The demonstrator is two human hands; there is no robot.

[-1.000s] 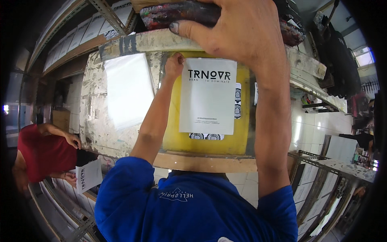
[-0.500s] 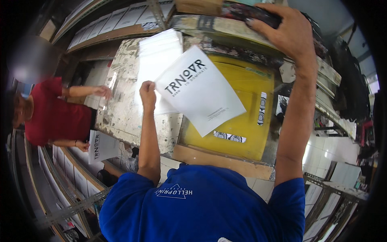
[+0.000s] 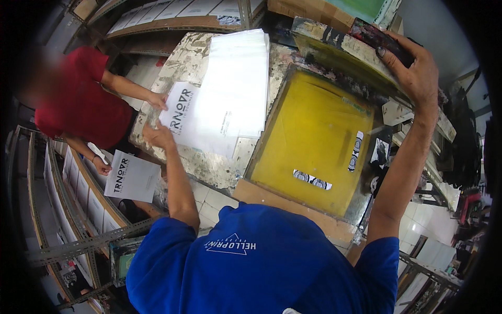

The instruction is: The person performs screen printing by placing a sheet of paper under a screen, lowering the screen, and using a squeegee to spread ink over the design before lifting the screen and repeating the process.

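Observation:
At the far left of the worktable, my left hand (image 3: 158, 137) has its fingers closed on the near left corner of a white sheet (image 3: 185, 112) with black print. A co-worker's hand (image 3: 158, 100) touches the same sheet's left edge, just beyond mine. Part of the sheet overlaps a tall stack of white sheets (image 3: 238, 73). At the upper right, my right hand (image 3: 415, 68) is closed around a dark, ink-stained bar (image 3: 379, 39) at the top of a raised, paint-spattered frame (image 3: 342, 49). Below that frame lies a yellow board (image 3: 314, 136).
Two patterned strips (image 3: 312, 179) lie on the yellow board. The co-worker in red (image 3: 99, 99) stands at the left, another printed sheet (image 3: 132, 176) in the other hand. Metal racks (image 3: 78, 246) with white sheets run along the left and back. A cardboard box (image 3: 308, 11) sits behind the frame.
My left hand has carried the printed sheet leftward from over the yellow board to the co-worker, whose hand now meets its edge. My right hand keeps its grip on the dark bar.

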